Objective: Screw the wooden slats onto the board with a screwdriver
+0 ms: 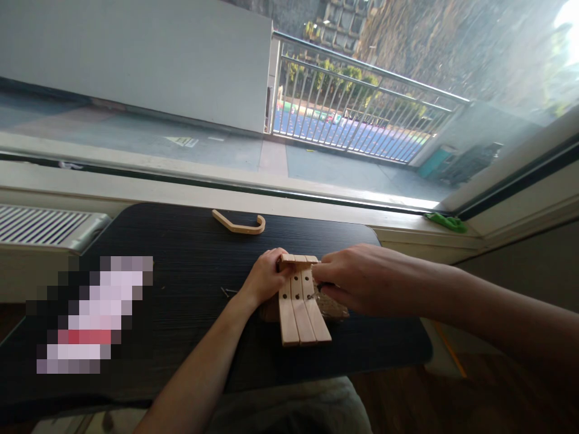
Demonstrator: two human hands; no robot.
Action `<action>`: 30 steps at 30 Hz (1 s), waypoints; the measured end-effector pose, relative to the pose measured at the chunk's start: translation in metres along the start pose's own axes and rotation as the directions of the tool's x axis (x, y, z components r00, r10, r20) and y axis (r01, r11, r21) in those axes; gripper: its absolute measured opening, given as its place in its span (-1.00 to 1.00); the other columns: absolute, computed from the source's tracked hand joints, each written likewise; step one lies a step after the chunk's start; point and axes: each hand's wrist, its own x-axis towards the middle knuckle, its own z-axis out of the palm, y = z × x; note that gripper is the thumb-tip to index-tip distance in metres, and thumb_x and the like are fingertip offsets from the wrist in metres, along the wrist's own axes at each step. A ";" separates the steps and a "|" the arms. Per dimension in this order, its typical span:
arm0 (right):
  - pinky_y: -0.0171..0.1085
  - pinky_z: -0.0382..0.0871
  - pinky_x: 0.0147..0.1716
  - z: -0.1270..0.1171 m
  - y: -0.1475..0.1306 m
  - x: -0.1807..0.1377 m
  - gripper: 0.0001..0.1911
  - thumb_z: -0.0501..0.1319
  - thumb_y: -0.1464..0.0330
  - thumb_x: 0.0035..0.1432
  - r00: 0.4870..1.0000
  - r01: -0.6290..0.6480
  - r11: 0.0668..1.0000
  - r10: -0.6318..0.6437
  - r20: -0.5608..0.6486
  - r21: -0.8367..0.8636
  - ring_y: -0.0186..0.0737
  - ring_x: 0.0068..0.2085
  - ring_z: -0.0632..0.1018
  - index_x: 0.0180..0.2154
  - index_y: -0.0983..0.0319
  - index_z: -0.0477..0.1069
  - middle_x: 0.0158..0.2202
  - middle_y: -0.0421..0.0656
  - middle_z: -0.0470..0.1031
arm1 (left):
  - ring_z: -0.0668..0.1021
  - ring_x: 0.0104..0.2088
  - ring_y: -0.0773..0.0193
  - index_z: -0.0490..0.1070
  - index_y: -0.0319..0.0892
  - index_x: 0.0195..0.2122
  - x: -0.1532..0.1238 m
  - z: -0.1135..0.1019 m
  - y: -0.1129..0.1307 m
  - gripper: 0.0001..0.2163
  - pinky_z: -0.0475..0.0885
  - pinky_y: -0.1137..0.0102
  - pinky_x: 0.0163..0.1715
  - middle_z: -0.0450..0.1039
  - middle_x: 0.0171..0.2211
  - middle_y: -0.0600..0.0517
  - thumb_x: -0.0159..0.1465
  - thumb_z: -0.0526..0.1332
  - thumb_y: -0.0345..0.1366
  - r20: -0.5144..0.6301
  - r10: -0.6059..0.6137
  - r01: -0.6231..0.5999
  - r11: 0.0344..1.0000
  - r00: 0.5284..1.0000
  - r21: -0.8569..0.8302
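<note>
Just below the frame's middle, the left hand (266, 277) wraps its fingers around wooden strips (305, 322); the right hand (346, 277) bends its fingers beside them, pinching what I can't tell.

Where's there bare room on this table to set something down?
Widest: table between the pixelated patch and the left forearm, barring a speck. Smaller: right of the curved wooden strip, beyond the right hand. Crowded: around the slatted wooden piece, held by the left hand, with thin pieces nearby.

Wooden slats (304, 322): three, pale, side by side — far end curled
Holes (297, 296): round, dark
Place: over the black table (190, 265)
</note>
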 end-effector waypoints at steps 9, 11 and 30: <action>-0.30 -0.05 -0.58 0.001 -0.001 0.001 -0.80 0.06 0.38 0.30 1.000 -0.023 0.998 0.023 0.005 -0.058 -0.34 -0.56 0.38 -0.24 0.26 0.45 -0.51 -0.15 0.50 | 0.46 -0.35 0.25 0.36 -0.17 -0.41 0.000 0.001 -0.001 -0.95 0.34 0.40 -0.33 0.42 -0.42 0.05 0.17 0.23 -0.39 0.000 0.013 -0.013 1.000 1.000 -0.012; -0.28 -0.10 -0.59 0.003 -0.001 0.000 -0.82 0.07 0.37 0.27 0.998 -0.030 0.997 0.026 -0.056 -0.076 -0.33 -0.59 0.35 -0.18 0.25 0.43 -0.54 -0.18 0.47 | 0.46 -0.36 0.25 0.36 -0.16 -0.41 0.000 0.000 -0.001 -0.95 0.35 0.40 -0.33 0.43 -0.41 0.05 0.16 0.23 -0.39 0.006 0.014 -0.014 1.000 1.000 -0.011; -0.32 -0.02 -0.60 0.003 0.006 0.000 -0.88 0.10 0.47 0.25 0.994 0.060 0.998 -0.062 -0.085 -0.032 -0.36 -0.53 0.38 -0.20 0.26 0.40 -0.42 -0.19 0.49 | 0.47 -0.35 0.24 0.38 -0.17 -0.39 0.000 -0.001 0.001 -0.96 0.36 0.38 -0.32 0.44 -0.40 0.04 0.16 0.23 -0.42 0.002 -0.004 0.004 1.000 1.000 0.013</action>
